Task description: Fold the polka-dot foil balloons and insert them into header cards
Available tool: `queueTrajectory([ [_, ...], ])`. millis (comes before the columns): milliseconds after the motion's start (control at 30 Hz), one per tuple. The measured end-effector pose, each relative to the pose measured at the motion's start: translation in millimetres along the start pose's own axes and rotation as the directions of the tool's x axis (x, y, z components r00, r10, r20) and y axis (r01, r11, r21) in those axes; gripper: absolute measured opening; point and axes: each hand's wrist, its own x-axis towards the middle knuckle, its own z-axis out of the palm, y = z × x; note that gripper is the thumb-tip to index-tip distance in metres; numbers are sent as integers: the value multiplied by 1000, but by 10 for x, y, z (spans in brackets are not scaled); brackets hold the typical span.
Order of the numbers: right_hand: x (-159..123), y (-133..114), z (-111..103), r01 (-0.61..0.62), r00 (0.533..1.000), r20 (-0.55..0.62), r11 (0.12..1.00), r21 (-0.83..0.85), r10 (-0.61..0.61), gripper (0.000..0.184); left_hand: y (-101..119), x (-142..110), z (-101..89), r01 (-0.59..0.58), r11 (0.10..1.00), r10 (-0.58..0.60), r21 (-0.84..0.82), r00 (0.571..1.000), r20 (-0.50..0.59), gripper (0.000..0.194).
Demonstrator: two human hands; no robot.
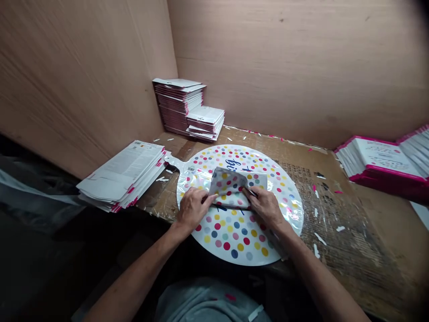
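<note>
A flat round foil balloon (pixel 231 237), white with multicoloured dots and blue lettering, lies in front of me with its tab (pixel 172 161) toward the left. On its middle rests a smaller folded foil balloon (pixel 226 190) with the same dots, its grey underside partly showing. My left hand (pixel 193 209) has its fingers curled and its thumb against the folded piece's lower left edge. At the right edge, my right hand (pixel 267 208) pinches the folded layers between thumb and fingers. Part of the lettering below is covered by the folded piece.
White and pink packets (pixel 122 174) are stacked at left; taller stacks (pixel 179 105) stand in the back corner. More pink-edged packets (pixel 385 156) sit at right. Paper scraps (pixel 320 239) litter the cardboard surface (pixel 355 250). Wooden panels (pixel 295 67) rise behind and left.
</note>
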Motion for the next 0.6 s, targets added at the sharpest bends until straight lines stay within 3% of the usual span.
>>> queueTrajectory([
  [100,187,-53,44,-113,994,-10,989,-92,113,49,83,173,25,185,971,-196,150,979,59,44],
  [200,323,-76,55,-155,985,62,981,-114,163,52,131,255,69,203,937,-228,286,972,56,41],
  [267,401,-96,40,-181,971,127,971,-153,201,51,135,281,88,138,938,-131,318,990,-43,28],
  [333,452,-116,4,-199,957,176,963,-184,232,49,101,324,99,-54,945,91,322,991,-102,40],
  [433,414,-157,-57,-196,953,185,953,-233,241,48,-26,426,137,-395,876,393,277,917,63,59],
  [500,310,-229,-59,-115,988,60,944,-308,139,39,-124,489,188,-433,867,398,245,899,180,56],
  [533,250,-288,-35,-29,1000,-18,935,-352,24,34,-160,512,216,-410,879,367,244,908,202,55],
  [600,157,-452,69,195,963,-87,882,-430,-256,35,-188,541,257,-365,897,323,250,926,193,53],
])
